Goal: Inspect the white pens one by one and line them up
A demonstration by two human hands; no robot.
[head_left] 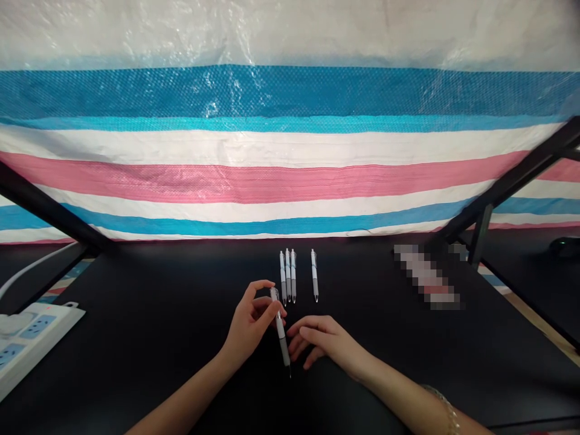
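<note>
Pen of slim white-and-grey plastic (280, 326), probably light, stiff, best gripped mid-barrel, is pinched by the left hand (251, 321), right hand (333, 342) held open beside it.

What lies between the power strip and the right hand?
The left hand, holding a pen, with black table between the strip and that hand; the head view shows it.

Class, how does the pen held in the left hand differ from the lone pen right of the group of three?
The held pen is gripped by the left hand; the lone pen lies on the black table.
The held pen looks larger; the lone pen, farther away, looks smaller.
The held pen is partly hidden; the lone pen shows fully.
Both have white barrels and grey lower sections.
</note>
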